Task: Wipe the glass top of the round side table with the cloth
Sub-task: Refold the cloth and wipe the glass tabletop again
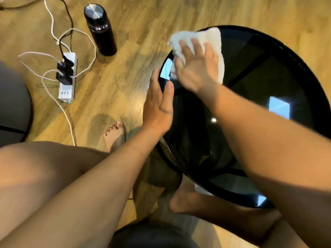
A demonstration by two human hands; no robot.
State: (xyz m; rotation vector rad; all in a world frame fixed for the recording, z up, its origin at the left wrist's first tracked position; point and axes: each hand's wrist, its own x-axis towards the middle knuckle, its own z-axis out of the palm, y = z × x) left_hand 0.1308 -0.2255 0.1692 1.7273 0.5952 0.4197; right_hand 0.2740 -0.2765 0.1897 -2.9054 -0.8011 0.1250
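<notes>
A round side table with a dark glass top (250,97) and a black rim stands on the wooden floor at the right. A white cloth (211,38) lies on the glass at its far left edge, partly hanging over the rim. My right hand (195,67) presses flat on the cloth with fingers spread. My left hand (159,102) grips the table's left rim, thumb on the glass and fingers down the outer side. The hands look slightly blurred.
A black flask (100,29) stands on the floor at the upper left. A white power strip (67,77) with black plugs and tangled white and dark cables lies left of it. My bare feet (114,135) and legs are by the table. A grey seat (12,104) is at the left edge.
</notes>
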